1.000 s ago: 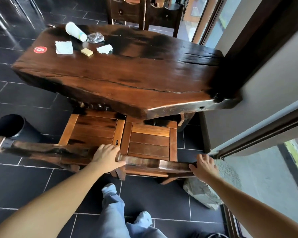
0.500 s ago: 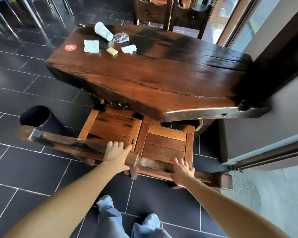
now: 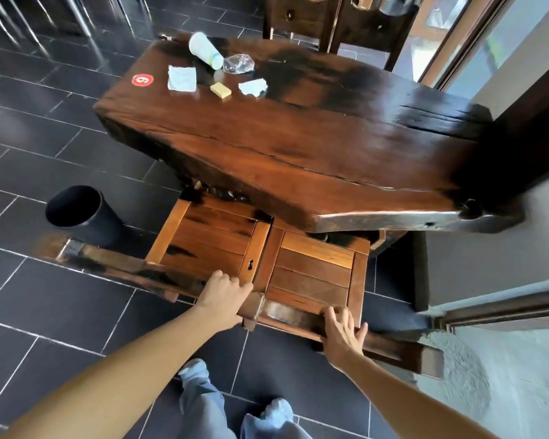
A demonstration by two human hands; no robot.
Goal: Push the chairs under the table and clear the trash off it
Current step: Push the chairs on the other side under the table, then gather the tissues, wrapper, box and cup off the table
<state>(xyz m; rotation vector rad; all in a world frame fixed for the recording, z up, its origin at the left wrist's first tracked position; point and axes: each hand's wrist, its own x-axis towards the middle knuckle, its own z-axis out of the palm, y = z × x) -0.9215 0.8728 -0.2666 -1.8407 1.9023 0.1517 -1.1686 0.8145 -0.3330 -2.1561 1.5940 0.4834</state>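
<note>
Two wooden chairs stand side by side below me, the left chair [image 3: 210,236] and the right chair [image 3: 317,264], their seats partly under the thick wooden table [image 3: 314,147]. My left hand [image 3: 224,296] grips the left chair's top rail at its right end. My right hand [image 3: 343,335] rests on the right chair's top rail, fingers spread. Trash lies at the table's far left end: a white cup [image 3: 205,53] on its side, crumpled clear plastic [image 3: 238,63], a napkin [image 3: 182,78], a torn paper scrap [image 3: 252,87] and a small yellow block [image 3: 221,90].
A black bin [image 3: 80,213] stands on the dark tiled floor left of the chairs. Two more chairs [image 3: 339,20] sit at the table's far side. A wall and a glass door frame [image 3: 504,305] close off the right. A red number sticker [image 3: 142,80] marks the tabletop.
My right hand slid left along the right chair's top rail. The chairs moved slightly further under the table, and my view shifted left.
</note>
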